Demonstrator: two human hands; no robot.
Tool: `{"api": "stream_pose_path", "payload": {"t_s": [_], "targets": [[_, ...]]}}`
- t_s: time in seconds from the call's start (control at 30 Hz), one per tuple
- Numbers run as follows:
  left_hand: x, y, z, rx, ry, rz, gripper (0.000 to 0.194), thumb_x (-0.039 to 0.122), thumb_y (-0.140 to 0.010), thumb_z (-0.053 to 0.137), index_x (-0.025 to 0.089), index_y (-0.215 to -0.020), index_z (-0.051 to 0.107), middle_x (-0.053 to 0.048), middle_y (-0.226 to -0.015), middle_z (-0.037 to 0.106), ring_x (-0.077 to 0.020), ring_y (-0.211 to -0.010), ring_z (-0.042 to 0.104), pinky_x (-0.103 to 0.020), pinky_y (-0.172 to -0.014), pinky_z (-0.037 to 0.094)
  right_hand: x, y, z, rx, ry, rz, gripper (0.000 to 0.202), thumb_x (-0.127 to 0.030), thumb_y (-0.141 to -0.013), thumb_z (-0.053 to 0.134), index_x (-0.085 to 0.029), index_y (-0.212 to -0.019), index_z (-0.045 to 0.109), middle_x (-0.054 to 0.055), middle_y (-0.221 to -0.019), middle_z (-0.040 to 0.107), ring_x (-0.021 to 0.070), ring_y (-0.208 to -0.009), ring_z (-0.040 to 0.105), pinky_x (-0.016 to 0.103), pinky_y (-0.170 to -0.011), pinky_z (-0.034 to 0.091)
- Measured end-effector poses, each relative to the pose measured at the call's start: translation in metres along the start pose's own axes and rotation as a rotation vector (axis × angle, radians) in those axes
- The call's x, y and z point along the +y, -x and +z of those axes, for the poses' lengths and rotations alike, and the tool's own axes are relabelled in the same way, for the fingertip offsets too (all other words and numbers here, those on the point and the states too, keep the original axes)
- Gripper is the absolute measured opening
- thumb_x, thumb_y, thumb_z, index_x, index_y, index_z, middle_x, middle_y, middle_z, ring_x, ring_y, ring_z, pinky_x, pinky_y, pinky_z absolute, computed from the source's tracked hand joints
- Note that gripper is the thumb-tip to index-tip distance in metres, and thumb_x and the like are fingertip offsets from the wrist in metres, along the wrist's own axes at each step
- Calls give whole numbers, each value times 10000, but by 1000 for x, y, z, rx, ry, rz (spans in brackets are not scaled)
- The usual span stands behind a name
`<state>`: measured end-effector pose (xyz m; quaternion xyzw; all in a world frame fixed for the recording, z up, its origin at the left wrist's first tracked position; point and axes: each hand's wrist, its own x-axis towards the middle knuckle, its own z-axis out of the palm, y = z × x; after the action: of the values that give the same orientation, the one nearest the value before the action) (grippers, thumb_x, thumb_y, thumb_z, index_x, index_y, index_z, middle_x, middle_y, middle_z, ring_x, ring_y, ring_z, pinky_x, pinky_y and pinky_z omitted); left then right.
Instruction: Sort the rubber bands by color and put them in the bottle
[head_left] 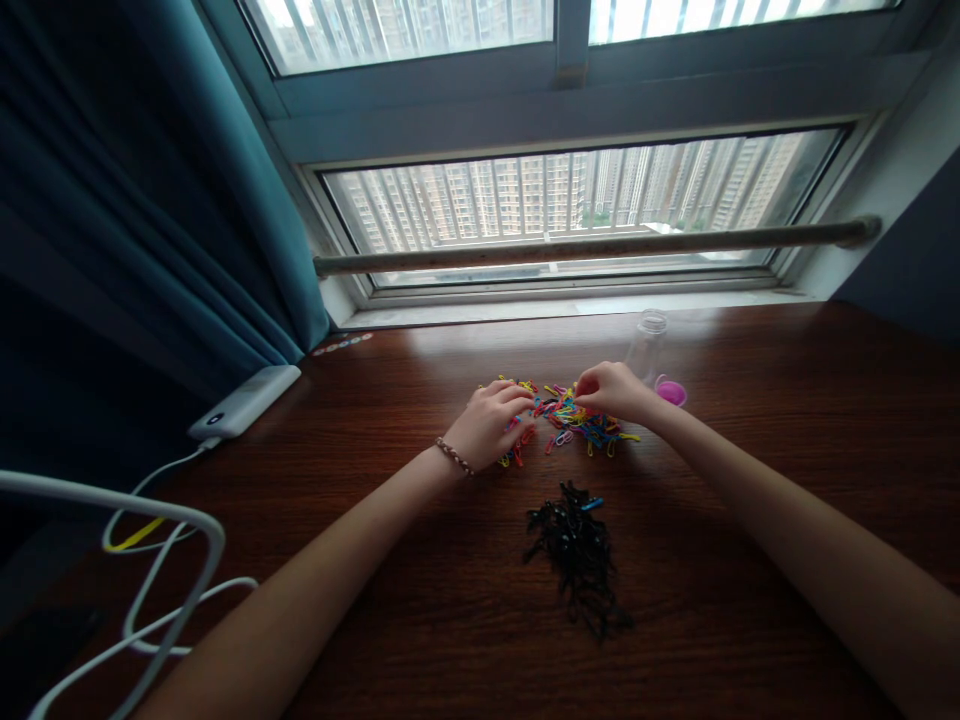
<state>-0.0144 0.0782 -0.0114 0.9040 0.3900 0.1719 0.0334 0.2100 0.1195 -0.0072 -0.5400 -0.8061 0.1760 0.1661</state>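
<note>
- Head view, nearest: white cable (202, 530), looped, at left, with a yellow piece on it.
- Pile of black clips (574, 550), loose on the brown table (420, 620); one blue clip (592, 504) at its far edge.
- Left hand (491, 425), braided bracelet (454, 456) at wrist; palm down over the left part of the colored clips (581, 415), fingers loosely open.
- Colored clips, mixed, in a scattered heap beyond the black pile, between and under the hands.
- Right hand (615, 391), thumb and fingertips drawn together at the heap's right side; cannot tell whether a clip is gripped.
- Pink lid (670, 391), just beyond the right wrist.
- Clear bottle (648, 345), upright, behind the right hand.
- Window (570, 200) with rail (570, 250), farthest.
</note>
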Motion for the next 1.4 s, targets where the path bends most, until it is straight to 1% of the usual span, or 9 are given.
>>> {"api": "stream_pose_path", "payload": {"t_s": [0.07,0.17,0.33,0.6,0.73,0.87,1.17,1.27,1.4], "targets": [[4,-3,9,-7,-31,9,317,338,-851,406,236,-1133,508,-43,-1264,471,-256,-1214,307,-500,-989,237,2,-1,2,32,7,3,165,-244,-664,584,-150,-740,696,44,-684,669,150,-622,590,218,-531,396],[7,-6,23,-74,-43,1,378,382,-870,347,277,-1226,413,-17,-1324,410,-286,-1269,206,-609,-989,87,2,-2,5,95,11,-21,170,-250,-678,578,-166,-764,698,39,-694,667,150,-638,592,216,-547,403],[3,-7,32,-87,-19,-12,379,381,-882,300,273,-1224,426,-18,-1294,448,-261,-1267,231,-577,-1016,-6,-1,0,8,187,-8,-135,161,-188,-704,547,-171,-768,694,32,-735,669,138,-666,593,212,-597,415],[-9,-7,34,26,195,-76,237,190,-832,413,248,-967,600,0,-1061,625,-198,-1150,428,-516,-1016,112,-5,1,9,247,-120,-165,133,-192,-719,561,-158,-746,687,29,-690,667,123,-608,582,203,-555,411],[-10,-9,33,108,256,-175,82,215,-747,562,224,-784,634,10,-905,667,-181,-943,564,-494,-1017,132,-7,1,11,228,-139,-206,120,-190,-716,575,-157,-737,688,24,-676,663,109,-579,564,197,-547,404],[-8,-11,29,134,276,-204,37,215,-685,627,191,-667,606,14,-750,655,-171,-817,580,-435,-960,274,-8,3,14,226,-157,-241,122,-192,-721,574,-157,-749,687,17,-664,657,104,-575,556,194,-543,400],[-9,-10,27,280,461,-168,147,199,-703,602,164,-821,522,-11,-756,630,-141,-739,593,-297,-763,446,-10,2,16,231,-225,-286,111,-172,-721,576,-148,-752,681,25,-693,663,106,-606,568,205,-577,411],[-10,-10,28,308,552,-146,255,196,-711,602,165,-934,483,-11,-758,637,-129,-717,608,-263,-721,467,-17,5,15,168,-343,-311,140,-230,-730,589,-153,-816,668,26,-726,666,119,-656,590,212,-593,430],[-5,-9,25,335,544,-100,295,227,-705,627,176,-965,497,-4,-748,645,-125,-712,612,-258,-727,472,-29,10,16,62,-477,-350,176,-267,-734,592,-150,-846,661,29,-750,668,121,-668,599,213,-599,446]]}}
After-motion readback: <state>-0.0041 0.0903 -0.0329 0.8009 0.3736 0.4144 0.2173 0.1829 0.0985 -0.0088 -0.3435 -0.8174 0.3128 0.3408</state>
